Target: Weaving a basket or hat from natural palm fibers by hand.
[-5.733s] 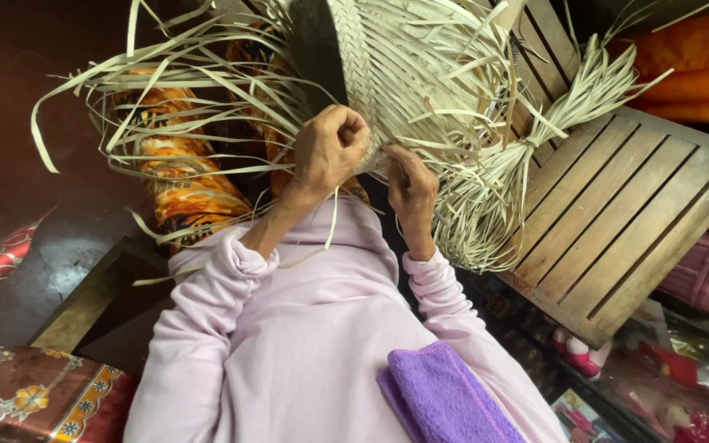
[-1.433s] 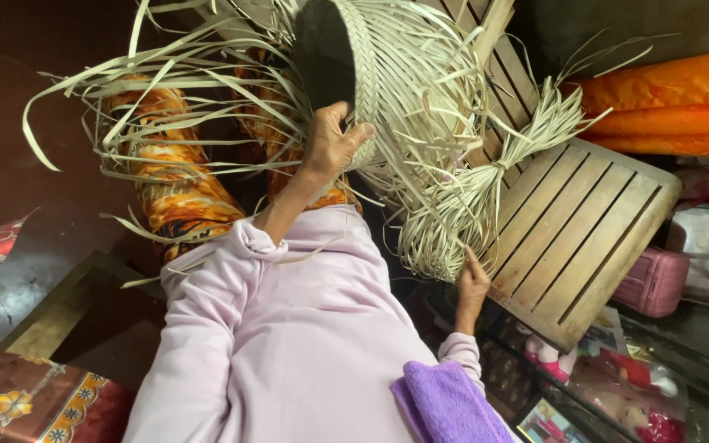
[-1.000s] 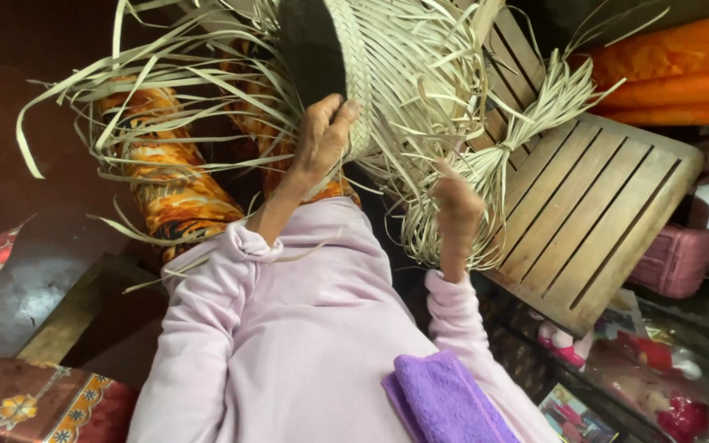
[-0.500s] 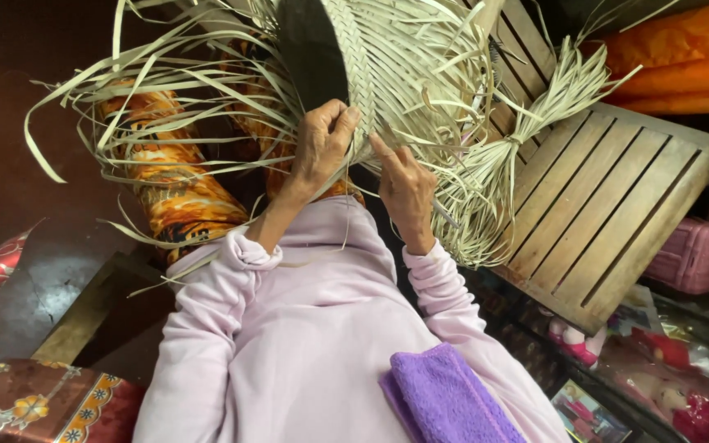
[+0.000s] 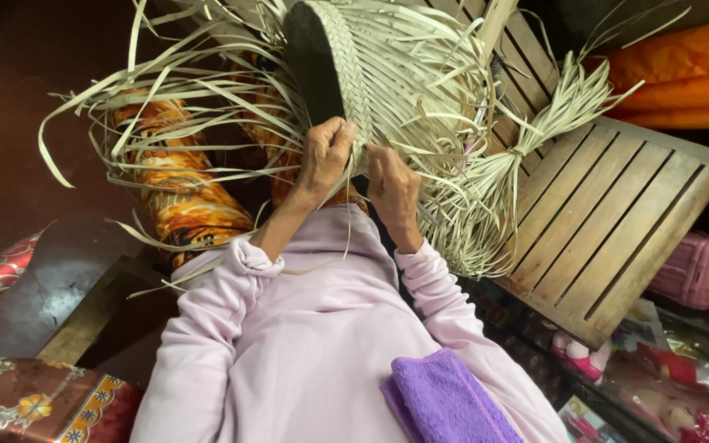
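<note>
A half-woven basket of pale straw strips stands tilted in front of me, its dark inside facing left and many loose strips fanning out around it. My left hand grips the woven rim near its lower edge. My right hand sits just beside it, fingers pinching loose strips at the basket's wall. A tied bundle of straw ends hangs down to the right of my right hand. Both arms wear pale lilac sleeves.
A wooden slatted panel lies to the right under the basket. Orange patterned cloth covers my legs at left. A purple towel rests on my chest. A pink case and toys sit at far right, a floral cushion at bottom left.
My right hand dropped low to the right, then rose back up to the basket and now works the strips close beside my left hand. The left hand kept its grip on the rim.
</note>
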